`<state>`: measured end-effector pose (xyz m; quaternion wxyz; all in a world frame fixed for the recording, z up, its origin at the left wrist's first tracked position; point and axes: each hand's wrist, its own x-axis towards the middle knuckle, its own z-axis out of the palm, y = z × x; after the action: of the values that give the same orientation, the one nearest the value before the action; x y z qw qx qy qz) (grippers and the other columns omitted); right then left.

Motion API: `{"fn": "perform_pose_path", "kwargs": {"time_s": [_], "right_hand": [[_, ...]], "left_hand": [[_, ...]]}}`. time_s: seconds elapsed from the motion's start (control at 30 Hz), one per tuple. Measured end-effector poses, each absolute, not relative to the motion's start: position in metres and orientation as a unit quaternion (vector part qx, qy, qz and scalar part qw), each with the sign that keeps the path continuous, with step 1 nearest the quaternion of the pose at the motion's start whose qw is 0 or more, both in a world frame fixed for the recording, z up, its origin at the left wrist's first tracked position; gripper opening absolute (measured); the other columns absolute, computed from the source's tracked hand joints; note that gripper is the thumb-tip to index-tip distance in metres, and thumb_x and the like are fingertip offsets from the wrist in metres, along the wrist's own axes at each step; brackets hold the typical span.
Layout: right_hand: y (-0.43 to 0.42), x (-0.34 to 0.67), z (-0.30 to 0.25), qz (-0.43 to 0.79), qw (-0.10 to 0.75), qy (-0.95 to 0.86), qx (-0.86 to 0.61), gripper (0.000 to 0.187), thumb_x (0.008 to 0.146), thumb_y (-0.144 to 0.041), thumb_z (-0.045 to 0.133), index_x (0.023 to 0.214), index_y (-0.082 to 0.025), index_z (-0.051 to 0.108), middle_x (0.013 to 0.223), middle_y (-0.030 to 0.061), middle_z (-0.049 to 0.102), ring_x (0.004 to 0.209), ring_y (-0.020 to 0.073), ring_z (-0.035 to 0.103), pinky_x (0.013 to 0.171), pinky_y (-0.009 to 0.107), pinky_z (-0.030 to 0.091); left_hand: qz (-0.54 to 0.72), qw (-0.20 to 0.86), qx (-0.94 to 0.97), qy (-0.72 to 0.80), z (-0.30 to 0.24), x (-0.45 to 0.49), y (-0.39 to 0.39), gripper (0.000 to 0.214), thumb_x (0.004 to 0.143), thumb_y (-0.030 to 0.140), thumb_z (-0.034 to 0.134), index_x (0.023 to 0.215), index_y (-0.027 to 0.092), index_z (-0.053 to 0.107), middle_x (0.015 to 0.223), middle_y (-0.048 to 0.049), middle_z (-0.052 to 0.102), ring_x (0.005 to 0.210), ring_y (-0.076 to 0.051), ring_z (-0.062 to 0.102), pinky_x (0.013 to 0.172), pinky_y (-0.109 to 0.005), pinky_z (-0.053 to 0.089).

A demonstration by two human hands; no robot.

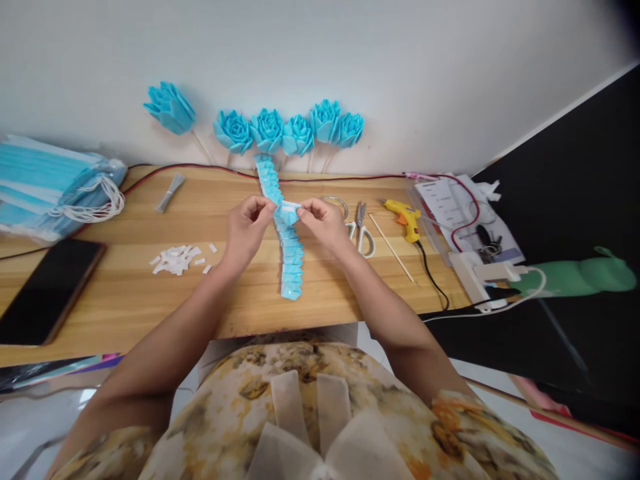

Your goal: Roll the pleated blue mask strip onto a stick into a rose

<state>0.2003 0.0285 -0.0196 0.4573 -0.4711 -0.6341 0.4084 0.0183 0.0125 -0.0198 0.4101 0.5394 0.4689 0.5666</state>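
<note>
A small folded blue fabric piece with a white strip [291, 207] is stretched between my two hands. My left hand [250, 227] pinches its left end between thumb and fingers. At the other end, my right hand [324, 223] has thumb and fingers closed on it. Beneath and around it runs a long row of overlapping folded light-blue pieces [292, 257] on the wooden table [135, 293]. Small white cut bits [176, 259] lie in a pile left of my left hand. Beside my right hand are white-handled scissors [361, 227] and a ring-shaped roll [336, 203].
Several blue fabric flowers [267, 130] on sticks lean on the wall. Left: bagged face masks [45, 183], thin ties [171, 193], a phone [50, 290]. Right: a wooden stick [393, 248], yellow glue gun [406, 218], papers [450, 203], power strip [473, 280], green bottle [575, 275].
</note>
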Motion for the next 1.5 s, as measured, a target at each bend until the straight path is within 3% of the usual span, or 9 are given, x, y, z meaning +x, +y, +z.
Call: {"fn": "perform_pose_path", "kwargs": {"time_s": [0.27,0.5,0.7,0.93,1.07,1.3,1.5], "right_hand": [[0.022,0.194,-0.02,0.371,0.442,-0.652,-0.492,0.027,0.084,-0.042,0.063,0.088,-0.018,0.074,0.074,-0.0002,0.069,0.067,0.0133,0.056,0.065,0.026,0.043],[0.019,0.192,-0.024,0.339,0.447,-0.673,-0.481,0.023,0.087,-0.038,0.062,0.088,-0.018,0.075,0.08,0.0011,0.075,0.072,0.0146,0.065,0.07,0.026,0.05],[0.018,0.192,-0.03,0.254,0.451,-0.723,-0.457,0.019,0.091,-0.031,0.061,0.091,-0.02,0.077,0.091,0.004,0.08,0.082,0.0184,0.072,0.082,0.031,0.055],[0.018,0.191,-0.034,0.205,0.453,-0.74,-0.452,0.017,0.092,-0.026,0.062,0.091,-0.021,0.078,0.092,0.0049,0.081,0.083,0.0196,0.073,0.082,0.032,0.056],[0.018,0.19,-0.032,0.238,0.464,-0.724,-0.452,0.017,0.091,-0.029,0.061,0.088,-0.021,0.076,0.09,0.0036,0.08,0.082,0.0184,0.073,0.082,0.032,0.056],[0.023,0.193,-0.033,0.404,0.493,-0.617,-0.462,0.024,0.087,-0.045,0.067,0.086,-0.022,0.072,0.074,-0.0011,0.071,0.069,0.0167,0.068,0.069,0.03,0.056],[0.026,0.193,-0.035,0.446,0.492,-0.597,-0.45,0.024,0.086,-0.047,0.069,0.084,-0.023,0.071,0.078,-0.0013,0.073,0.073,0.0174,0.069,0.071,0.031,0.058]], "left_hand": [[0.52,0.339,0.618,0.482,-0.029,0.021,0.011,0.011,0.086,0.028,0.068,0.084,0.02,0.074,0.069,0.0016,0.062,0.06,-0.012,0.048,0.059,-0.027,0.034],[0.477,0.284,0.654,0.514,-0.032,0.019,0.013,0.008,0.087,0.024,0.07,0.084,0.019,0.075,0.07,0.0006,0.064,0.066,-0.014,0.053,0.062,-0.028,0.037],[0.478,0.279,0.661,0.507,-0.03,0.018,0.013,0.007,0.087,0.023,0.069,0.083,0.019,0.074,0.071,0.0004,0.064,0.066,-0.014,0.055,0.063,-0.028,0.039],[0.472,0.287,0.652,0.52,-0.03,0.02,0.013,0.01,0.085,0.016,0.064,0.081,0.018,0.073,0.069,0.0013,0.064,0.063,-0.013,0.053,0.064,-0.028,0.037],[0.486,0.298,0.64,0.516,-0.027,0.018,0.014,0.012,0.086,0.023,0.064,0.079,0.018,0.072,0.07,0.001,0.065,0.063,-0.013,0.052,0.063,-0.028,0.037],[0.524,0.35,0.573,0.524,-0.027,0.01,0.021,0.03,0.094,0.039,0.057,0.077,0.019,0.072,0.063,0.0016,0.055,0.062,-0.014,0.048,0.062,-0.029,0.036],[0.497,0.498,0.531,0.472,-0.023,0.012,0.022,0.019,0.077,0.038,0.07,0.072,0.019,0.067,0.062,0.003,0.054,0.058,-0.012,0.042,0.061,-0.027,0.038]]}}
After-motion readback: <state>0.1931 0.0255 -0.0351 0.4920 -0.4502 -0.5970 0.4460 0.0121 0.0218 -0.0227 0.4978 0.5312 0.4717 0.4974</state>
